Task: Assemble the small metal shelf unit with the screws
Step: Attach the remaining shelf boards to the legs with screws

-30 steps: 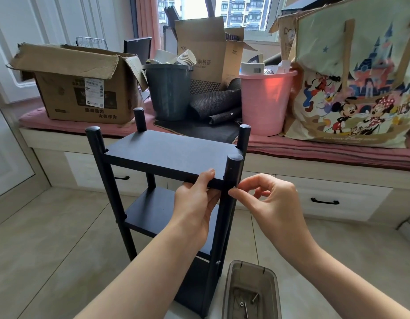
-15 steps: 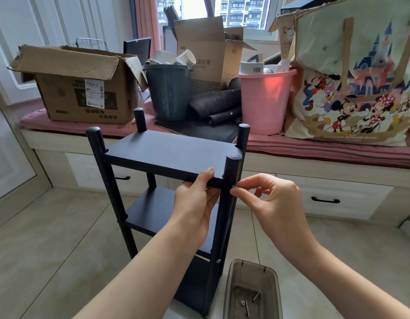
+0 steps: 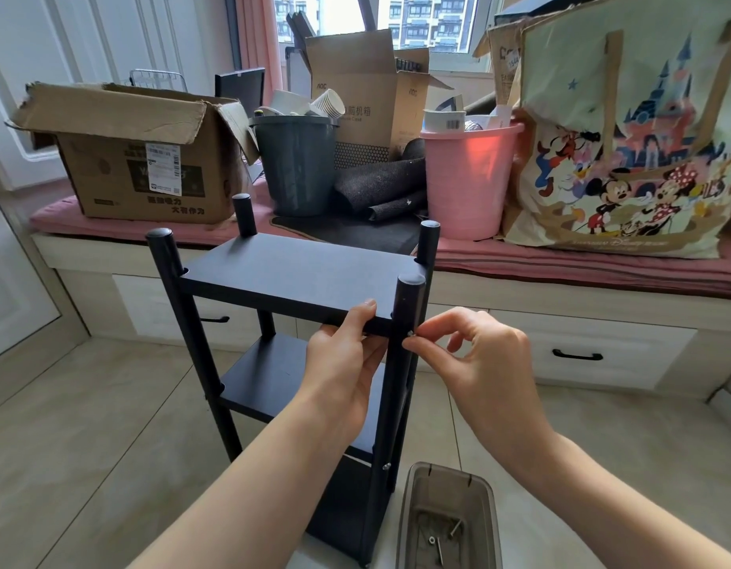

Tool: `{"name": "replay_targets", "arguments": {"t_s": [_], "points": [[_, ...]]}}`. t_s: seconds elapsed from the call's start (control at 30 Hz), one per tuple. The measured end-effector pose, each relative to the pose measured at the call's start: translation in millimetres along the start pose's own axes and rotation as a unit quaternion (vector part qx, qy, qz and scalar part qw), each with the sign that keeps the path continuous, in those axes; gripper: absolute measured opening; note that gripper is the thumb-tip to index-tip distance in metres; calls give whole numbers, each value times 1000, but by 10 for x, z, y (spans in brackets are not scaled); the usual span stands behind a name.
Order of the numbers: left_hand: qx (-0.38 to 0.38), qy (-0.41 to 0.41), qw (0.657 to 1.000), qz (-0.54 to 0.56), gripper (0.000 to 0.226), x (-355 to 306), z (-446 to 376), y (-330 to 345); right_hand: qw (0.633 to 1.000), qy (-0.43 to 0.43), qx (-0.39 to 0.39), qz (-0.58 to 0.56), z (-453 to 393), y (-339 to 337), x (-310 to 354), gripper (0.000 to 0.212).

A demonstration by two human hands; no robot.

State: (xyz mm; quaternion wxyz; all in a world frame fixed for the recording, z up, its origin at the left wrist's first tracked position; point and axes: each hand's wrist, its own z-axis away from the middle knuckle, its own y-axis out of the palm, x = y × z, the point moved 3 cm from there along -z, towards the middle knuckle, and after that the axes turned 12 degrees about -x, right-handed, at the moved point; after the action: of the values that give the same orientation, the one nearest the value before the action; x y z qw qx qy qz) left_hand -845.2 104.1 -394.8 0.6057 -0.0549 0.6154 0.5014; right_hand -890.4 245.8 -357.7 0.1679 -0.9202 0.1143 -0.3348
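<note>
A black metal shelf unit [image 3: 298, 277] stands upright on the tiled floor, with three boards between four round posts. My left hand [image 3: 347, 363] grips the front edge of the top board beside the near right post [image 3: 406, 318], thumb on top. My right hand [image 3: 474, 363] pinches a small silver screw [image 3: 410, 333] against that post at the top board's height. Another screw head [image 3: 386, 466] shows lower on the same post. A clear plastic box [image 3: 446, 523] with loose screws and a washer sits on the floor at the lower right.
Behind the shelf runs a window bench with a pink cushion [image 3: 561, 264] and drawers below. On it stand a cardboard box [image 3: 142, 158], a grey bucket [image 3: 298, 166], a pink bucket [image 3: 466, 178] and a large cartoon tote bag [image 3: 626, 149].
My right hand has moved left, bringing the pinched screw against the near right post. My left hand keeps its grip on the top board.
</note>
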Motion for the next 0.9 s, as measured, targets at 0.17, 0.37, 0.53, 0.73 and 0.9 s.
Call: {"name": "replay_targets", "arguments": {"t_s": [0.17,0.37,0.53,0.73,0.9], "points": [[1,-6,1000,12,18,-14,17,16,999,22,7,-27,-9,14,-20,11],[0,2,1000,1,20,-17,19,16,996,62,10,-70,-38,41,-20,12],[-7,-2,1000,0,12,-18,24,10,989,104,9,-105,-49,50,-57,21],[-13,-4,1000,-15,15,-34,33,3,965,213,37,-151,-67,81,-186,47],[-11,-6,999,-39,16,-54,48,3,932,263,99,-228,-69,151,-221,63]]}}
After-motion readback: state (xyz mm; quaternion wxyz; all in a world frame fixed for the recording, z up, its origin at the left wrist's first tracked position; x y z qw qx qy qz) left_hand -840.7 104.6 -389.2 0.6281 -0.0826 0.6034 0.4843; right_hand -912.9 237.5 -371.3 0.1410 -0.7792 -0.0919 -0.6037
